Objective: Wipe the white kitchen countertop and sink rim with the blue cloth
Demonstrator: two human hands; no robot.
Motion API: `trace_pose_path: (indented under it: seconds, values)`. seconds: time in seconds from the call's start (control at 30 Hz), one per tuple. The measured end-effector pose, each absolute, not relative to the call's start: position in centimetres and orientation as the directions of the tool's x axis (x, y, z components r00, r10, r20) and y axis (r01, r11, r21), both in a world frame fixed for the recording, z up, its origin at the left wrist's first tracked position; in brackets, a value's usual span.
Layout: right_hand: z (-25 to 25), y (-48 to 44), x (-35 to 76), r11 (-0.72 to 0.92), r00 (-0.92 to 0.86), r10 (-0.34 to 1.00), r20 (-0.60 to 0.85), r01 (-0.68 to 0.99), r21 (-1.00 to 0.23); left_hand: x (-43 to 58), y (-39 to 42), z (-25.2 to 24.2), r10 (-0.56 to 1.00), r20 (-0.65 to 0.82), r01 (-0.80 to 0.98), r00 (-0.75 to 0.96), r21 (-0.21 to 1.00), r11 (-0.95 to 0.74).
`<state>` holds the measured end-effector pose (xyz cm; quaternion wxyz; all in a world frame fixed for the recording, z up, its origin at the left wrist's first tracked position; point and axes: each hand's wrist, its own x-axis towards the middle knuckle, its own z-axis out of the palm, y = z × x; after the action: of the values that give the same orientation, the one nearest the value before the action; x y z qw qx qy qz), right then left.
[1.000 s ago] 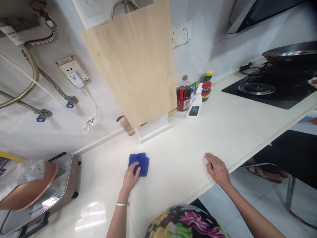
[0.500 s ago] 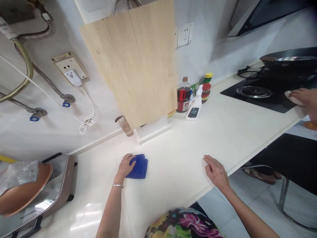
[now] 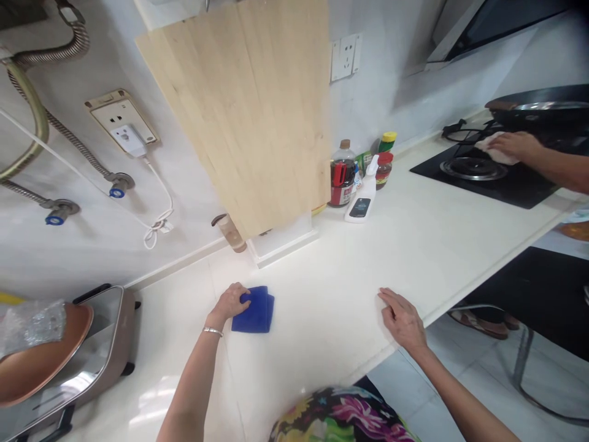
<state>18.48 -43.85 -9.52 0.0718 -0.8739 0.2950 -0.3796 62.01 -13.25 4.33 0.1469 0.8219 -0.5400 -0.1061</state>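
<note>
A folded blue cloth [image 3: 256, 312] lies flat on the white counter [image 3: 322, 319]. My left hand [image 3: 230, 302] is at the cloth's upper left corner, its thumb and fingertips resting on the cloth's edge with the fingers bent and apart. To the right, my right hand [image 3: 401, 316] rests on the counter near its front edge, fingers loosely together and pointing away from me. Nothing shows in or under that hand.
Another person's hand [image 3: 518, 146] holds a pale cloth [image 3: 497, 149] over the black cooktop [image 3: 515, 187]. A white spray bottle [image 3: 361, 199], a dark sauce bottle [image 3: 341, 184] and jars stand by the wall. A wooden board [image 3: 257, 116] and a grill pan [image 3: 115, 337] are left of them.
The other person's hand and pale cloth have moved left and away, onto the cooktop's middle. My left hand has shifted slightly left on the blue cloth; my right hand has stayed in place.
</note>
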Motion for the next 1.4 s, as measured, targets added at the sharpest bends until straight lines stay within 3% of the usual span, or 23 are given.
trace_pose_path:
  seconds: [0.4,0.63,0.8,0.93,1.03,1.17,1.27,1.4]
  values:
    - [-9.2,-43.7,18.5,-0.807,0.54,-0.584,0.605,-0.461,-0.368,62.4,-14.0,5.0,-0.924,-0.058,-0.852,0.379,0.369,-0.372]
    - [-9.1,-43.6,18.5,-0.807,0.54,-0.585,0.605,-0.465,-0.365,62.5,-12.3,4.5,-0.872,-0.075,-0.773,0.484,0.431,-0.466]
    - [-9.3,-43.8,18.4,-0.81,0.539,-0.579,0.612,-0.462,-0.36,62.1,-12.0,3.6,-0.835,0.0,-0.747,0.55,0.448,-0.491]
    - [-9.4,-43.9,18.3,-0.817,0.549,-0.57,0.61,-0.452,-0.357,59.9,-13.6,1.6,-0.695,0.162,-0.69,0.701,0.4,-0.603]
    - [-9.4,-44.0,18.2,-0.811,0.544,-0.579,0.607,-0.461,-0.36,56.0,-15.1,-0.4,-0.677,0.2,-0.695,0.708,0.368,-0.618]
    - [-9.2,-44.0,18.2,-0.806,0.544,-0.587,0.6,-0.464,-0.368,51.7,-16.0,-1.9,-0.676,0.357,-0.757,0.645,0.175,-0.63]
    - [-9.1,-43.9,18.1,-0.809,0.55,-0.583,0.598,-0.46,-0.366,50.5,-15.8,-1.9,-0.714,0.327,-0.773,0.619,0.092,-0.628]
    - [-9.1,-43.8,18.0,-0.813,0.56,-0.579,0.593,-0.456,-0.363,49.3,-14.1,-1.9,-0.72,0.3,-0.77,0.626,0.095,-0.631]
